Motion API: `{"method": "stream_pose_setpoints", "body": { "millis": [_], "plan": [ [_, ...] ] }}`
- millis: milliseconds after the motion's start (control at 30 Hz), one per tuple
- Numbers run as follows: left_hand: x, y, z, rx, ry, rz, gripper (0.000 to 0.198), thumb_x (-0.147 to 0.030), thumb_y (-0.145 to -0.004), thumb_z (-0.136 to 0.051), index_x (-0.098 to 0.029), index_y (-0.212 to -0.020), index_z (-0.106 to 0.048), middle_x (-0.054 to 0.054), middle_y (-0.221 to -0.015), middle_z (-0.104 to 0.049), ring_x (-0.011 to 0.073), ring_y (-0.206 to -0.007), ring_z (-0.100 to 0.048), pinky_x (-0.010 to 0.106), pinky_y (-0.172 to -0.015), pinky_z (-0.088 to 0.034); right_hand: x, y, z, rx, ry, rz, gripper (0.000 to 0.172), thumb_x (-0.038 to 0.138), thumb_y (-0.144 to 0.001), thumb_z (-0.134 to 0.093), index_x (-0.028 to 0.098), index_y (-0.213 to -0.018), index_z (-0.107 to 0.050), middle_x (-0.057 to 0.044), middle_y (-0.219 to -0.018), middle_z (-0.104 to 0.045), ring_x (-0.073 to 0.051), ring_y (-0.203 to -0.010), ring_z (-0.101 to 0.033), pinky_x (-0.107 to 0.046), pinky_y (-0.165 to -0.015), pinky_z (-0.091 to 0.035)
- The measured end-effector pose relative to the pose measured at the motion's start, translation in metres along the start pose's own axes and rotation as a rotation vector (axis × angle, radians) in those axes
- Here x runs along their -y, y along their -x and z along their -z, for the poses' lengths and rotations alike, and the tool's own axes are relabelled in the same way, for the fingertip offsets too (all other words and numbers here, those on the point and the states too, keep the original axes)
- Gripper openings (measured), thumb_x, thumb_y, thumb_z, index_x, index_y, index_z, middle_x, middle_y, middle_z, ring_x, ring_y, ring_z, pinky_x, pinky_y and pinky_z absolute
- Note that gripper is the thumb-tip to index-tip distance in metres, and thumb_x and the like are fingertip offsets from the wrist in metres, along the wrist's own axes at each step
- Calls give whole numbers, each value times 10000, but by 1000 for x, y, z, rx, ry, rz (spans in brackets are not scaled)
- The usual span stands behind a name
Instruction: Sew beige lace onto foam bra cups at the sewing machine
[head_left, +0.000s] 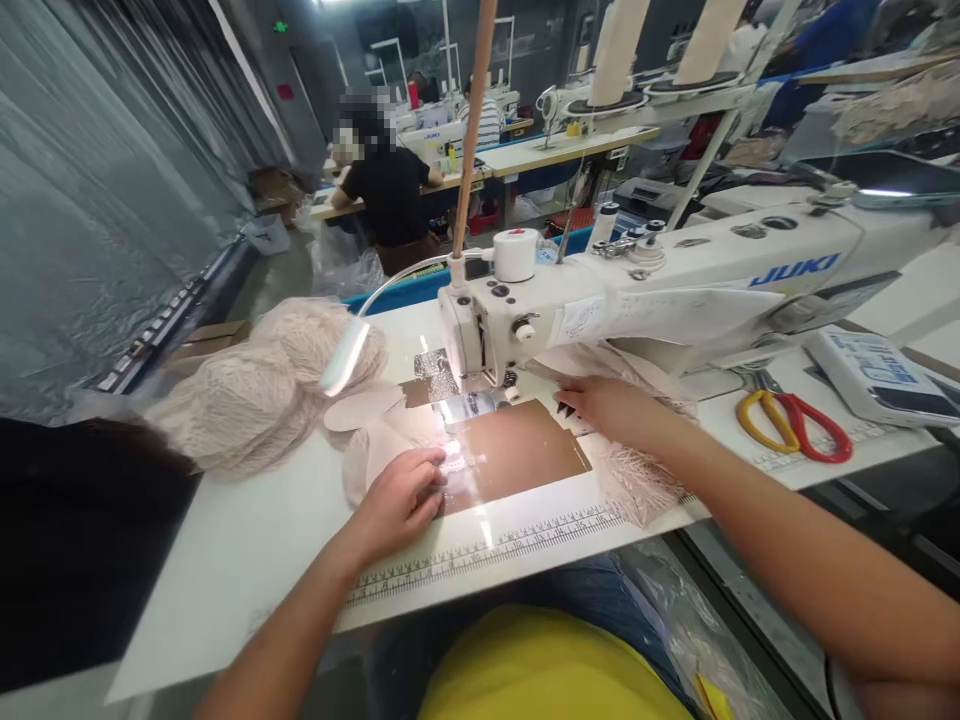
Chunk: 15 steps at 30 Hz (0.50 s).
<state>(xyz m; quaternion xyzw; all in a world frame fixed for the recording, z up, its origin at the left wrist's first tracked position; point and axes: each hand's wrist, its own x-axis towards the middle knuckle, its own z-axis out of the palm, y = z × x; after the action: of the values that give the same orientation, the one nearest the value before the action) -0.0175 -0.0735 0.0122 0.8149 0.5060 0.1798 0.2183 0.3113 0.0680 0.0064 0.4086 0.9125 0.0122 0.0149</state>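
A white sewing machine [480, 310] stands on the table in front of me, with a shiny brown plate [525, 450] under its head. My left hand [409, 490] is closed at the plate's left edge, its fingertips on a cut piece of pale pink fabric [375, 445]. Right of the needle area, my right hand [604, 405] reaches in palm down, fingers together. A small dark pointed thing [566, 408] shows under its fingertips; its kind is unclear. Pale lacy fabric [641, 480] lies below and behind that hand.
Bundled pale lace fabric [240, 390] is heaped at the table's left. Scissors [795, 425] with yellow and red handles lie right, beside a white control box [877, 375]. A lit lamp [345, 358] hangs left of the machine head. A ruler strip [487, 550] runs along the front edge. A person [386, 190] sits farther back.
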Motion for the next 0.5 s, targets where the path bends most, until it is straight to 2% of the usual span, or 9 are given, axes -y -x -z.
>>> {"method": "stream_pose_setpoints", "body": {
  "millis": [200,267,367,433,500],
  "plan": [
    [-18,13,4,98,142,-85,195,-146,-835,-502,-203,-993,-603,87,-1251,-575,220,-1200,-492,363,-1016,-415,-20,-16,21,185,34,3,325,98,-782,-569,135,-1090,-665,-144,-992,-669,-222,-697,-609,-283,-541,-308],
    [-16,13,9,40,160,-43,194,-185,-867,-488,-206,-1026,-596,87,-1252,-577,218,-1198,-498,366,-1011,-419,-21,-18,24,201,27,0,254,110,-777,-587,151,-1007,-689,-117,-906,-676,-212,-691,-599,-278,-538,-292],
    [-4,5,17,-148,84,47,211,-244,-889,-478,-198,-1061,-590,98,-1293,-550,235,-1219,-481,399,-1024,-398,-19,-17,24,165,18,-7,181,134,-813,-560,169,-924,-698,-93,-849,-669,-213,-701,-593,-286,-551,-296],
    [8,-4,22,-246,-24,121,271,-258,-877,-487,-180,-1118,-582,113,-1326,-523,261,-1247,-449,431,-1040,-371,-15,-14,21,108,11,-13,199,169,-857,-519,175,-949,-695,-94,-866,-662,-220,-727,-595,-295,-568,-315],
    [20,-12,27,-257,-125,225,361,-274,-849,-509,-157,-1186,-564,130,-1311,-535,296,-1227,-458,465,-1025,-372,-10,-8,17,50,5,-15,236,194,-893,-478,175,-1000,-687,-104,-917,-656,-232,-800,-599,-301,-604,-351]
  ]
}}
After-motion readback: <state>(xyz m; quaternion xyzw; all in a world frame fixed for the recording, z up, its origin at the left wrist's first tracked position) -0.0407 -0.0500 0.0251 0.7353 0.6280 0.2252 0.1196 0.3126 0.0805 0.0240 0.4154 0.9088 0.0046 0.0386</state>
